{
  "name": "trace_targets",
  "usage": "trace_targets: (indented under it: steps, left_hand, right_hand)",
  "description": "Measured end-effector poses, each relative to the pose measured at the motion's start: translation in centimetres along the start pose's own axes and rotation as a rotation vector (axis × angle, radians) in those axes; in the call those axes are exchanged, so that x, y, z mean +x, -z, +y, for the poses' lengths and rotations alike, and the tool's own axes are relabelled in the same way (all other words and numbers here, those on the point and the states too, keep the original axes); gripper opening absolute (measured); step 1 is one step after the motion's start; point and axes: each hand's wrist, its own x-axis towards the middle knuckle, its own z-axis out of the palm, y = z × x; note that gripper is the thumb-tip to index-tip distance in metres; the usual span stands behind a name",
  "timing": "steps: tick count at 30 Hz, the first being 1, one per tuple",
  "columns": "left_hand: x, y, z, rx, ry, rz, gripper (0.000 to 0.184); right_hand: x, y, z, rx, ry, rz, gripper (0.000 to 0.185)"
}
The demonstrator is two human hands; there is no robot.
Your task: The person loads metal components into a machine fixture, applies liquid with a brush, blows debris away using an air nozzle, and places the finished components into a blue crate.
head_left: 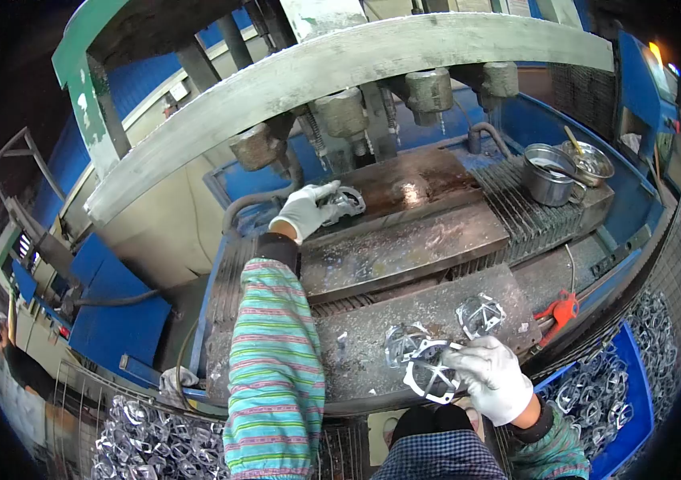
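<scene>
My left hand [305, 211], in a white glove, reaches to a metal part [344, 205] at the left end of the machine's upper plate, its fingers closed on the part's edge. My right hand [494, 379], also gloved in white, holds a silvery ring-shaped metal part [432, 379] with spokes above the front edge of the lower plate. Just behind it lies a similar part [404, 342], partly overlapped by the held one. Another spoked part [480, 315] rests on the plate to the right, apart from my fingers.
Overhead is a pale machine beam [340, 68] with round fittings. A metal pot [548, 174] and a bowl [591, 163] stand at the back right. A red-handled tool [562, 310] lies at the right. Metal parts fill a blue bin [631, 400] and a heap [156, 440] lower left.
</scene>
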Motion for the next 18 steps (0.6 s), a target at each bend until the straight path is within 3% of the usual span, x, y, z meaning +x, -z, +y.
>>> trace_targets:
  steps: [1, 3, 5, 9, 12, 18]
  left_hand:
    - [0.3, 0.0, 0.0, 0.000, -0.001, -0.002, 0.045]
    - [0.7, 0.4, 0.5, -0.118, 0.201, -0.118, 0.044]
    - [0.8, 1.0, 1.2, -0.040, 0.183, -0.152, 0.043]
    - [0.5, 0.3, -0.3, -0.117, 0.125, -0.087, 0.045]
    - [0.2, 0.2, 0.1, -0.048, 0.009, -0.072, 0.046]
    - [1.2, 0.3, 1.1, -0.028, 0.127, -0.169, 0.046]
  right_hand:
    - [-0.1, 0.1, 0.0, 0.016, 0.025, 0.068, 0.034]
    - [0.1, 0.3, -0.4, 0.045, 0.009, 0.082, 0.035]
    - [0.1, 0.5, -0.4, -0.004, -0.045, -0.024, 0.035]
    - [0.0, 0.5, -0.2, 0.013, -0.033, 0.012, 0.035]
    - [0.0, 0.6, 0.0, 0.011, -0.043, -0.052, 0.048]
    - [-0.1, 0.2, 0.0, 0.033, -0.011, -0.026, 0.045]
